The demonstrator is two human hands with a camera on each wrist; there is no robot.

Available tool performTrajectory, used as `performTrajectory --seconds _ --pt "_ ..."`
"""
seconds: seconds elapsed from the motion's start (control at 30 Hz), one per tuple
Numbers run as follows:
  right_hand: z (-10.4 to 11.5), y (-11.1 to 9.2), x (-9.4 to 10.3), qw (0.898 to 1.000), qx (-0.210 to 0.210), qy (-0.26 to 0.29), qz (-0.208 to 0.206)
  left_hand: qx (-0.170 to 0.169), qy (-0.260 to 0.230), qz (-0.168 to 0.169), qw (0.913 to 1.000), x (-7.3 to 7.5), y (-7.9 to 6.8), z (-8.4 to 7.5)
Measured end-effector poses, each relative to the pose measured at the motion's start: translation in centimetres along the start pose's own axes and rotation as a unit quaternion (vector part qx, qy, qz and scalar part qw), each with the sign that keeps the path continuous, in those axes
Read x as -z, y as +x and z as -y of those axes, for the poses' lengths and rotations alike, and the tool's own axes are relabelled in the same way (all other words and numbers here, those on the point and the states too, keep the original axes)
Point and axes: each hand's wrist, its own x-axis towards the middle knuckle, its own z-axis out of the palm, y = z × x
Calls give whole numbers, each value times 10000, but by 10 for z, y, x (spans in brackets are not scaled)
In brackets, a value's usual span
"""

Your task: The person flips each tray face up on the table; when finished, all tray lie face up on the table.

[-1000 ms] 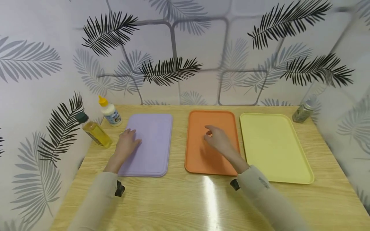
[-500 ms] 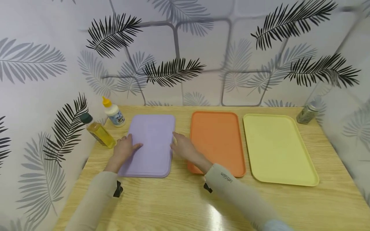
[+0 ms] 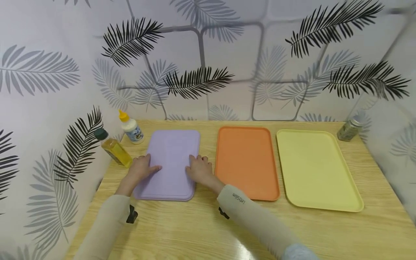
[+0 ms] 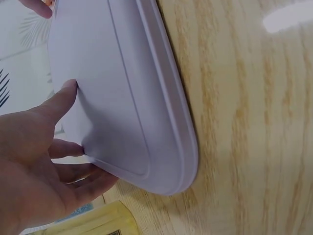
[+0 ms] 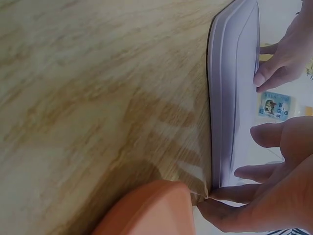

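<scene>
A purple tray [image 3: 173, 151], seemingly face-down, lies on the left of the table. My left hand [image 3: 140, 169] grips its left edge, the thumb on the flat top and several fingers bent at the side; the left wrist view shows these fingers [image 4: 93, 181] against the rim. At the opposite edge, my right hand [image 3: 199, 169] takes hold, with thumb and forefinger over the top. Other fingers [image 5: 230, 193] of that hand meet the side in the right wrist view. What lies under the tray is hidden.
An orange tray [image 3: 247, 162] and a yellow tray [image 3: 318, 168] lie to the right. A yellow oil bottle [image 3: 118, 151] and a white glue bottle [image 3: 134, 131] with yellow tip stand left. A jar [image 3: 349, 129] stands far right, near the patterned wall [image 3: 227, 101].
My right hand has come left from above the orange tray to the purple tray's right edge. My left hand stays at the left edge. The head view has shifted slightly.
</scene>
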Motion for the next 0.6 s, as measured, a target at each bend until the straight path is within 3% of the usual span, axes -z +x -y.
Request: performTrajectory --seconds 0.2,0.6 --pt "-2 -1 -4 9997 40 182 -148 -105 -35 -169 9998 -1 2 3" --pt "-9 -7 -8 9892 77 1295 -683 -72 -177 -249 9995 -1 1 2"
